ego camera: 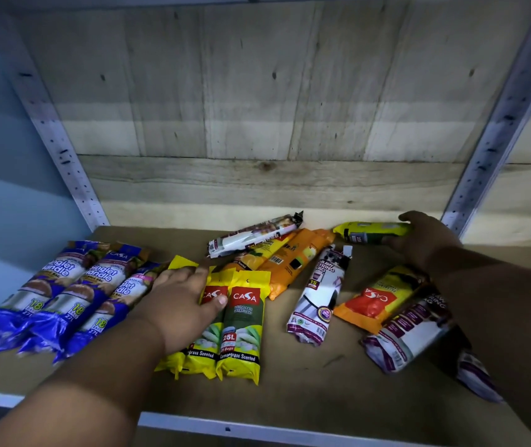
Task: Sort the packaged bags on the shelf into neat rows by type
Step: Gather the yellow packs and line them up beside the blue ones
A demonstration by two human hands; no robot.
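Right hand (425, 240) at 2 o'clock, fingers closed around a yellow pack (372, 232). Left hand (186, 298) flat and wide on the yellow row (225, 324) at 7 o'clock. Best to bring that pack over slowly, lay it straight beside its twins, label up.

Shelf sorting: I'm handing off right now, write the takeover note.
Left hand: flat on the yellow lemongrass packs, steadying them.
Right hand: gripping a yellow-green pack at the back right.
Done: blue singlet-handle packs lined up at left; yellow row begun beside them.
Left: orange packs, the orange-and-yellow pack, the white drawstring packs and the white roll at the back lie scattered.
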